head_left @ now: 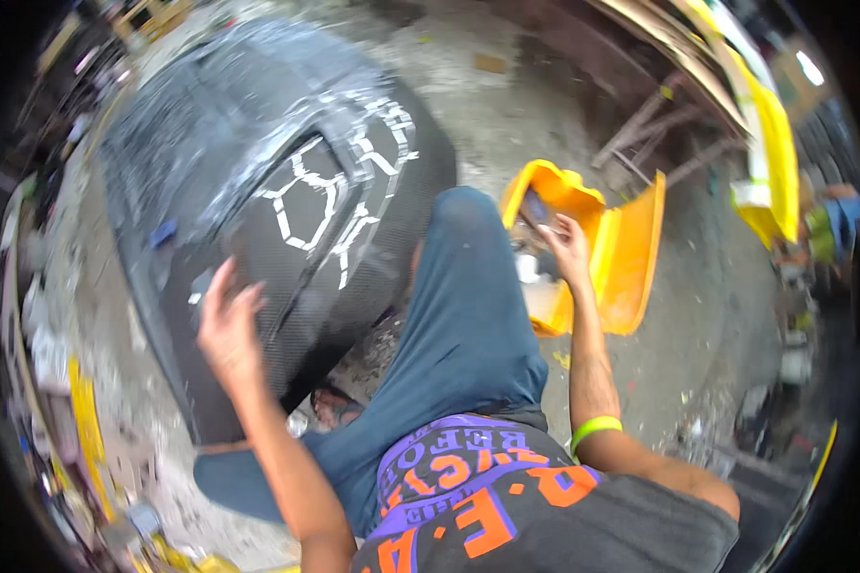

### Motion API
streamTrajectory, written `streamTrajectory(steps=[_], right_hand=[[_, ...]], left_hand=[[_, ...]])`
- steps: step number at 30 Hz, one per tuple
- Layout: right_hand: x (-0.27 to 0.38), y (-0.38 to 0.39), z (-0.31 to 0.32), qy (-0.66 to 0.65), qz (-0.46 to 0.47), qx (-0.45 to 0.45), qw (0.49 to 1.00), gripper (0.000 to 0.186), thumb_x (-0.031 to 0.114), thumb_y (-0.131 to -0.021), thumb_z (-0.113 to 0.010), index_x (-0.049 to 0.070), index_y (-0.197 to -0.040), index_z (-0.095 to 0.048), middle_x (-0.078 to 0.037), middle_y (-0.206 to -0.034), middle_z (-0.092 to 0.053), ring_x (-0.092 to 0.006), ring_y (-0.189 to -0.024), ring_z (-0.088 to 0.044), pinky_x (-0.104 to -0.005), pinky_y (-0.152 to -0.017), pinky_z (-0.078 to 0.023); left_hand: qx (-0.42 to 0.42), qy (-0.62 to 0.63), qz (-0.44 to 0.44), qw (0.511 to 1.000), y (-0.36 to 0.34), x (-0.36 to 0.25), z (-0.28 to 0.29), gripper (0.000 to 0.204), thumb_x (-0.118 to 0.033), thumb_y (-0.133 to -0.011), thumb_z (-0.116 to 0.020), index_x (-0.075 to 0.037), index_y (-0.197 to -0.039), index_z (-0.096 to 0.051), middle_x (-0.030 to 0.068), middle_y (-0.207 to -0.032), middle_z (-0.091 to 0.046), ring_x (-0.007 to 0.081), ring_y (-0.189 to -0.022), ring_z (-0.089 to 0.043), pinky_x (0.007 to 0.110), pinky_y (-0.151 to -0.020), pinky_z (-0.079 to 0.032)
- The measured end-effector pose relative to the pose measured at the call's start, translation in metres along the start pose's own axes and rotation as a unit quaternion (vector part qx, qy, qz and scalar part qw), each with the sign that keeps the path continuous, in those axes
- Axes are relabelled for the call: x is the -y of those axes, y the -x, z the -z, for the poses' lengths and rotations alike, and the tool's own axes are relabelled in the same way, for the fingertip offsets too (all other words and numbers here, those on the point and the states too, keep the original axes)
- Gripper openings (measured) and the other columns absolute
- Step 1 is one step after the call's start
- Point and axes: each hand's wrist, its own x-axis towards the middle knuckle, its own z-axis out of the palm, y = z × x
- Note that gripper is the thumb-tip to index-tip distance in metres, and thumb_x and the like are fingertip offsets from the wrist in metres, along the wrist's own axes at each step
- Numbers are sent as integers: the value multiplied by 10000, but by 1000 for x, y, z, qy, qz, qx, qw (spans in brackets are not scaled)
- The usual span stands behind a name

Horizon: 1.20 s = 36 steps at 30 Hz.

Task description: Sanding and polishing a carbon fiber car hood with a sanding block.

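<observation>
A large black panel with a woven-looking surface, like a car hood, lies in front of me on the left. Crinkled clear plastic film covers its far part, and white tape strips form angular, honeycomb-like outlines on it. Over the near left of the panel is my left hand, empty, fingers apart. My right hand reaches over an opened yellow toolbox, fingers curled together at a small dark thing I cannot make out. Inside the box, a white item shows beside the hand.
A blue scrap rests on the panel's left side. At the upper right stands a wooden trestle with long boards and a yellow-and-white piece on top. A yellow strip lies among clutter on the left. My legs straddle the floor between panel and toolbox.
</observation>
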Motion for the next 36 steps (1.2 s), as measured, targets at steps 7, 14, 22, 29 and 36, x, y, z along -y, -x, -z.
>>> streamTrajectory(steps=[7, 14, 22, 29, 36], right_hand=[[154, 4, 4, -672, -39, 255, 694, 604, 451, -1097, -513, 17, -1515, -461, -183, -1374, -599, -277, -1256, -613, -437, -1090, -490], [22, -31, 15, -357, -76, 64, 929, 329, 270, -1057, -634, 101, -1337, -598, 32, -834, -532, -27, -577, -433, -217, -490, -334], [-213, 3, -74, 93, -84, 177, 976, 478, 249, -978, -684, -40, -1325, -528, -294, -1221, -666, -440, -1138, -655, -482, -988, -506], [-150, -1, -88, 325, 82, 196, 922, 394, 338, -956, -696, -11, -1138, -677, -223, -1081, -733, -388, -973, -721, -462, -904, -569], [-206, 28, -122, 61, -155, 391, 905, 434, 381, -950, -671, -45, -981, -748, -127, -892, -751, -286, -797, -728, -410, -741, -598]], left_hand=[[307, 75, -167, 934, 32, -96, -221, 457, -69, -893, -659, 37, -1333, -593, 227, -1268, -599, 357, -1188, -602, 426, -1074, -469], [62, -85, -162, 981, -40, -15, -102, 422, -220, -961, -728, -51, -1337, -637, 162, -1306, -617, 269, -1164, -652, 399, -1026, -531], [-66, -388, -20, 919, -137, 155, 145, 177, -125, -873, -722, -2, -997, -739, 184, -970, -736, 319, -908, -733, 416, -837, -574], [-85, -488, 61, 866, -151, 187, 127, 290, -185, -749, -869, -1, -911, -714, 193, -921, -747, 323, -899, -744, 420, -834, -584], [-98, -386, 189, 897, -170, 191, 132, 245, -20, -702, -833, 2, -906, -698, 123, -787, -736, 188, -645, -716, 339, -583, -587]])
